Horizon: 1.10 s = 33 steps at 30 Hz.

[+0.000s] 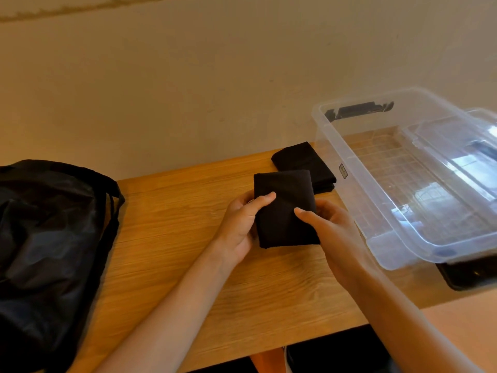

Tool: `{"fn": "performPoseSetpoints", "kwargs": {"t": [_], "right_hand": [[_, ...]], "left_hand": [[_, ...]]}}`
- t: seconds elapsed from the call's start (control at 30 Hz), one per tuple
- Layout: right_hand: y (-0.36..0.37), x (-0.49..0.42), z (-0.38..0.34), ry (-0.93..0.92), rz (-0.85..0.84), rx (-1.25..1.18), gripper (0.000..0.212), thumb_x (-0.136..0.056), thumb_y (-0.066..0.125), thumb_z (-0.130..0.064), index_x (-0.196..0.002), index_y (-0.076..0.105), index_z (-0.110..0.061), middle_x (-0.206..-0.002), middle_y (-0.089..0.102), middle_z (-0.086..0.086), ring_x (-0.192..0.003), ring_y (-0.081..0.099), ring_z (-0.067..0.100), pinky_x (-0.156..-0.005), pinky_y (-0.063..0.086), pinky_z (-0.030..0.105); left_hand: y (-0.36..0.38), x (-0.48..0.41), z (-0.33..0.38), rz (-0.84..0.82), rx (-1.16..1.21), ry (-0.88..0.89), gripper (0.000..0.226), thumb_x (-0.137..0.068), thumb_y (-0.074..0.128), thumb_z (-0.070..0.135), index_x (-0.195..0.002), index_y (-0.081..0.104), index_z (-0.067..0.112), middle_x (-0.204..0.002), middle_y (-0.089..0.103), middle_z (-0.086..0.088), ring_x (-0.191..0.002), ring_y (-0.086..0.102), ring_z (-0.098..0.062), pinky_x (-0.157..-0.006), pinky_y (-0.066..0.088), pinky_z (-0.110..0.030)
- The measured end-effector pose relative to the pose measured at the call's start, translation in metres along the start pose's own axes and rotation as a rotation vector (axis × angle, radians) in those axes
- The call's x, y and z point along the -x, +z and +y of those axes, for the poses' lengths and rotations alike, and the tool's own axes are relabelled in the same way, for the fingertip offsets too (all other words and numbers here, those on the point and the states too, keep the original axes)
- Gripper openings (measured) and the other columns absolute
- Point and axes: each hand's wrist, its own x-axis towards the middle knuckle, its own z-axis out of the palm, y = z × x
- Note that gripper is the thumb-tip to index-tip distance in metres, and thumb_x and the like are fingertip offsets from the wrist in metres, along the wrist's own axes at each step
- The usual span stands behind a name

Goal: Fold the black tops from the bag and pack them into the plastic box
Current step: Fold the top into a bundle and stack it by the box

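Two hands, the left hand (240, 224) and right hand (332, 227), pinch the folded black top (285, 214) at its side edges over the desk (188, 265) beside the plastic box (339, 146), thumbs on top, fingers (326, 210) curled beneath; soft, light and floppy, it likely needs that underside support to stay folded.

Warm, rather dim indoor light fills the scene. The brightest spots are pale window reflections glaring on the right half of the clear plastic box (349, 189). Far left of the box, the black bag (48, 238) sinks into near-featureless shadow. Everything looks slightly soft, and the table (188, 224) edges left of the box bow with wide-angle distortion.
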Motion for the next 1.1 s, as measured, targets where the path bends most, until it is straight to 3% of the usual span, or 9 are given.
{"fn": "performPoseSetpoints", "kwargs": {"t": [0.17,0.33,0.43,0.53,0.7,0.77,0.87,0.97,1.1], "right_hand": [[-0.002,-0.002,-0.006,-0.005,0.025,-0.009,0.025,-0.093,0.070,-0.026,-0.117,0.068,-0.021,-0.100,0.076,-0.005,-0.097,0.073,0.009,-0.076,0.057,0.024],[-0.002,-0.001,0.002,0.138,0.039,-0.236,0.062,-0.073,0.083,-0.037,-0.127,0.059,-0.017,-0.112,0.074,0.006,-0.103,0.074,0.017,-0.095,0.057,0.039],[0.000,0.000,0.003,0.206,-0.007,-0.331,0.052,-0.074,0.083,-0.025,-0.119,0.060,-0.014,-0.103,0.077,0.005,-0.101,0.075,0.019,-0.091,0.058,0.037],[-0.001,-0.001,0.001,0.178,0.014,-0.333,0.050,-0.076,0.082,-0.018,-0.121,0.061,-0.013,-0.110,0.075,0.007,-0.100,0.075,0.019,-0.089,0.058,0.036],[-0.005,0.004,-0.004,0.131,0.133,-0.240,0.039,-0.081,0.081,-0.019,-0.116,0.063,-0.016,-0.109,0.073,0.007,-0.098,0.075,0.019,-0.089,0.060,0.042],[-0.007,0.008,0.000,0.149,0.205,-0.185,0.045,-0.082,0.082,-0.023,-0.121,0.060,-0.019,-0.113,0.071,0.007,-0.100,0.074,0.022,-0.092,0.059,0.048],[-0.014,0.017,0.002,0.178,0.279,-0.144,0.051,-0.085,0.080,-0.024,-0.128,0.052,-0.022,-0.118,0.066,0.005,-0.107,0.070,0.022,-0.095,0.058,0.046],[-0.021,0.027,0.006,0.236,0.302,-0.156,0.052,-0.089,0.075,-0.021,-0.134,0.049,-0.019,-0.119,0.065,0.006,-0.108,0.069,0.022,-0.091,0.058,0.040],[-0.024,0.039,0.014,0.295,0.337,-0.197,0.042,-0.091,0.074,-0.021,-0.127,0.054,-0.018,-0.115,0.069,0.007,-0.101,0.072,0.023,-0.089,0.060,0.042]], "left_hand": [[0.005,-0.010,0.011,0.026,0.029,-0.025,0.036,-0.090,0.075,0.020,-0.125,0.067,0.018,-0.115,0.076,-0.007,-0.110,0.071,-0.027,-0.095,0.058,-0.050],[0.013,-0.012,0.010,0.018,0.201,0.009,0.036,-0.091,0.072,0.013,-0.127,0.065,0.016,-0.115,0.076,-0.009,-0.104,0.074,-0.027,-0.090,0.060,-0.050],[0.014,-0.013,0.006,0.035,0.215,0.039,0.039,-0.090,0.072,0.011,-0.128,0.064,0.014,-0.116,0.075,-0.009,-0.107,0.073,-0.027,-0.096,0.058,-0.052],[0.010,-0.015,0.008,0.018,0.221,0.046,0.043,-0.087,0.074,0.010,-0.129,0.063,0.013,-0.119,0.074,-0.010,-0.110,0.072,-0.027,-0.096,0.059,-0.048],[0.004,-0.019,0.018,0.014,-0.073,0.006,0.037,-0.086,0.078,0.014,-0.121,0.069,0.007,-0.112,0.076,-0.011,-0.104,0.073,-0.025,-0.081,0.062,-0.037],[0.008,-0.022,0.016,0.025,-0.204,-0.022,0.032,-0.086,0.079,0.014,-0.116,0.071,0.007,-0.107,0.077,-0.010,-0.097,0.075,-0.021,-0.071,0.060,-0.031],[0.016,-0.025,0.010,0.031,-0.438,0.021,0.029,-0.083,0.083,0.017,-0.110,0.072,0.011,-0.103,0.076,-0.005,-0.089,0.074,-0.012,-0.063,0.055,-0.020],[0.024,-0.028,0.004,0.048,-0.662,0.154,0.035,-0.081,0.086,0.022,-0.112,0.071,0.018,-0.104,0.069,0.007,-0.093,0.066,-0.004,-0.068,0.051,-0.015],[0.031,-0.029,-0.008,0.034,-0.758,0.205,0.038,-0.079,0.088,0.026,-0.111,0.068,0.019,-0.107,0.066,0.004,-0.099,0.065,-0.012,-0.079,0.060,-0.030]]}}
